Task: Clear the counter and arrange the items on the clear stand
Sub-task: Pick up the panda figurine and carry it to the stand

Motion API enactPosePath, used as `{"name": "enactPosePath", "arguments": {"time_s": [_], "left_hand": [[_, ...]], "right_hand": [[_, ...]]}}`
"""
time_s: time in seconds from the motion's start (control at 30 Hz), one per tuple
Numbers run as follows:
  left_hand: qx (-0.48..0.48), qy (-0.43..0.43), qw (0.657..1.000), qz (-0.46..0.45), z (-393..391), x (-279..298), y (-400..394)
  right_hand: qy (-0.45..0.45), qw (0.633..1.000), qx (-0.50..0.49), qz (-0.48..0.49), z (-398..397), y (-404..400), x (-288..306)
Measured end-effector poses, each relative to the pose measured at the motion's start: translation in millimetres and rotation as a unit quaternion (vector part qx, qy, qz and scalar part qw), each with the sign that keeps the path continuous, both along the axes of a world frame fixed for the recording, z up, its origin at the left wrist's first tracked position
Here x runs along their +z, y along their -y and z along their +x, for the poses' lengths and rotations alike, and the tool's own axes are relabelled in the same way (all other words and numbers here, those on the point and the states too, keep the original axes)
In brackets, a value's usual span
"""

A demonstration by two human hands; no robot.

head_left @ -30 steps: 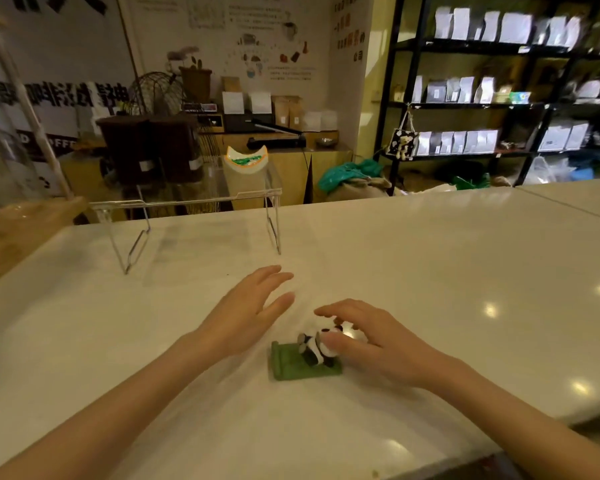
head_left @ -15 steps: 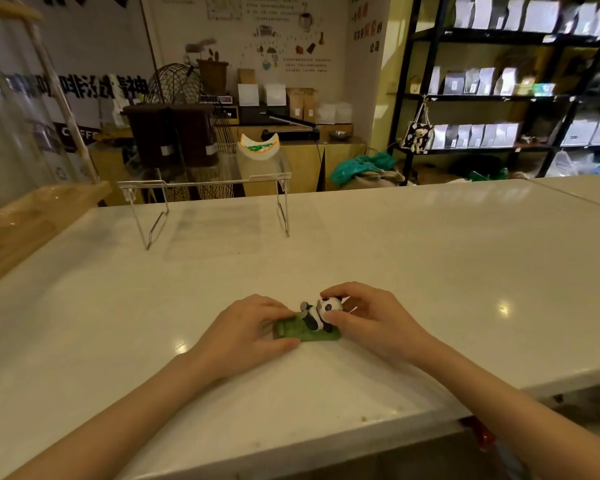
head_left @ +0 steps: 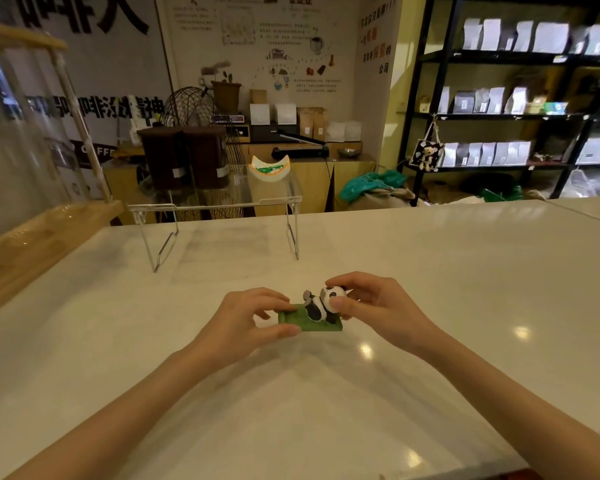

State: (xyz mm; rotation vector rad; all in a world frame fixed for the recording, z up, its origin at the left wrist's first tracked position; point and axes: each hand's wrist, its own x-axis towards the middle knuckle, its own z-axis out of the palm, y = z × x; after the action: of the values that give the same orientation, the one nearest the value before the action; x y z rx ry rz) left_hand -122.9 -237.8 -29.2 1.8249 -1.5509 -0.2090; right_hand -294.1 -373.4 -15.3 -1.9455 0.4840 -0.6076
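Observation:
A small panda figurine (head_left: 317,306) lies on a flat green base (head_left: 312,323), held between both hands just above the white counter (head_left: 447,271). My left hand (head_left: 243,323) pinches the base's left end between thumb and fingers. My right hand (head_left: 374,306) grips the panda's head end. The clear stand (head_left: 219,206) is at the counter's far edge, well beyond the hands. A white boat-shaped dish (head_left: 270,168) with green and orange marks sits on its right part.
A wooden tray with a glass cover (head_left: 32,230) lines the counter's left side. Behind the counter are dark canisters (head_left: 184,161), a low cabinet and black shelves (head_left: 506,109) with white bags.
My left hand moved from flat on the counter onto the green base and closed on it. Both hands now hold the panda piece slightly off the surface. The camera tilted up.

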Motion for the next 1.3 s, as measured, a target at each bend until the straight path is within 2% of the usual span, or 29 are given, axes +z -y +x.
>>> {"name": "enactPosePath", "arguments": {"time_s": [0.47, 0.77, 0.97, 1.3], "left_hand": [[0.053, 0.056, 0.992, -0.104, 66.1, 56.3, 57.2], [0.095, 0.047, 0.985, -0.136, 114.2, 90.8, 104.2], [0.132, 0.015, 0.984, -0.115, 148.5, 100.5, 135.9], [0.13, 0.048, 0.99, -0.036, 175.8, 96.9, 158.5]], "right_hand": [[0.062, 0.994, 0.019, -0.088, 77.6, 62.3, 57.6], [0.09, 0.992, 0.038, -0.084, 138.3, 109.1, 96.6], [0.08, 0.994, 0.013, -0.073, 182.1, 139.0, 106.2], [0.061, 0.995, -0.026, -0.071, 214.9, 167.4, 85.8]]}}
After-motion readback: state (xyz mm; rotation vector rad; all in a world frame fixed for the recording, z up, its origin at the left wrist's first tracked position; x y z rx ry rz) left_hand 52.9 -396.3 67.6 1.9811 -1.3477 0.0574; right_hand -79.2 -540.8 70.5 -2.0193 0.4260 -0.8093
